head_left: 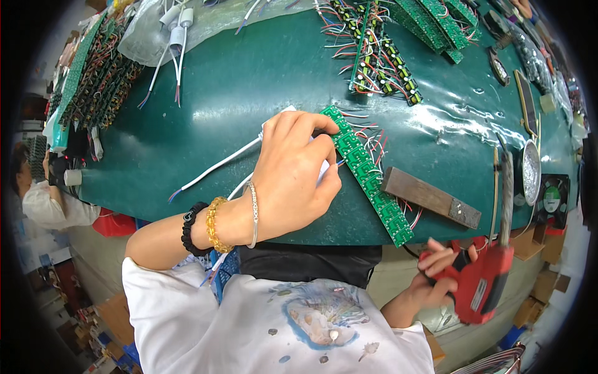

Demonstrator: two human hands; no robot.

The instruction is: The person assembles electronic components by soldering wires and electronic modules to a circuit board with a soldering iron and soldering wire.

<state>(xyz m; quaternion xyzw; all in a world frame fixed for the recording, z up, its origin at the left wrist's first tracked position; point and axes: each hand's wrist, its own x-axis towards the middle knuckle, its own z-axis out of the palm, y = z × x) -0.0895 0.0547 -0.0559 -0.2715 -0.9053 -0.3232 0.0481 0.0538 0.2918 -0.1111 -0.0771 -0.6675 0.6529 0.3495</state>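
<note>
My left hand (296, 171) is closed over the middle of the table, its fingers curled round white cables (224, 161) with thin coloured wire ends. White parts show under the palm, mostly hidden. A blue wire end pokes out by the fingertips, close to a long green circuit board (367, 171). That board lies slantwise, with red and white wires along its right edge. A dark metal bar (430, 196) lies against the board's right side. At the table's right front edge, my right hand (436, 274) grips a red soldering gun (481, 283), slightly blurred, its metal barrel pointing up.
Stacked circuit boards (436, 25) and boards with yellow components (386, 56) lie at the back. White cylinders with cables (176, 37) rest on plastic at back left; a pile of wired boards (99, 81) is beyond. A round metal dish (531, 171) and small fan (553, 196) stand right.
</note>
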